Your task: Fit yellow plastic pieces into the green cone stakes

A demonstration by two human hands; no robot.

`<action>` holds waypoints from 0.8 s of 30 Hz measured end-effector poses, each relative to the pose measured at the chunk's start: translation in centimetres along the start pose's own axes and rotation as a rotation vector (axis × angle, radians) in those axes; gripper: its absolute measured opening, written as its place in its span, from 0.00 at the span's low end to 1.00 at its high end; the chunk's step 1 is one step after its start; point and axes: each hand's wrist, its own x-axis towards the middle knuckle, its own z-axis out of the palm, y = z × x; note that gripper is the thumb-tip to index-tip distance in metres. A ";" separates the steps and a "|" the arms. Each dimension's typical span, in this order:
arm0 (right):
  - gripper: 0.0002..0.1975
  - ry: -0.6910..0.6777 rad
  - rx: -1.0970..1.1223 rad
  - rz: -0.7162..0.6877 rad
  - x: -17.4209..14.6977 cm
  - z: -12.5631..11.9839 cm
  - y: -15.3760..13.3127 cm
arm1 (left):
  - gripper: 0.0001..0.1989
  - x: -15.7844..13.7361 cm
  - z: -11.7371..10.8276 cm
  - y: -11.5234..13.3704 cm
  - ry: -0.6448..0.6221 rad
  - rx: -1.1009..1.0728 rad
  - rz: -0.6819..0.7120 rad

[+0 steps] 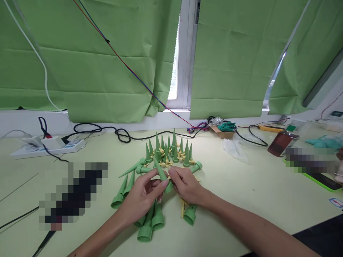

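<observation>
My left hand [144, 194] is closed around a green plastic watering spike [160, 170], its tip pointing up and away to the left. Against the spike's wide end, my right hand [184, 182] pinches a small yellow valve [169, 177], mostly covered by the fingertips. Whether the valve sits in the spike's side hole cannot be made out. Beyond the hands, several green spikes [174, 142] stand upright among loose yellow valves [182, 155]. More spikes lie to the left [117, 200] and nearer to me [145, 232]. Another spike [190, 215] rests below my right hand beside yellow valves [182, 208].
A white power strip [72, 147] and black cable [136, 137] run along the back. At the right are a small cardboard box [223, 133], a clear plastic bag [234, 150], a bottle of dark liquid [281, 142] and a green-edged phone [321, 180]. A blurred dark object [83, 192] lies left.
</observation>
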 end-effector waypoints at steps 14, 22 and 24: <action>0.22 0.014 -0.021 -0.021 0.1 0.2 0.5 | 0.11 -0.2 0.1 -1.1 0.102 0.360 0.120; 0.22 0.005 -0.043 0.002 0.1 0.2 0.3 | 0.09 -0.6 0.1 -0.6 0.087 0.566 0.344; 0.22 0.007 -0.044 0.000 0.0 0.2 0.4 | 0.08 -0.6 0.1 -0.6 0.085 0.570 0.354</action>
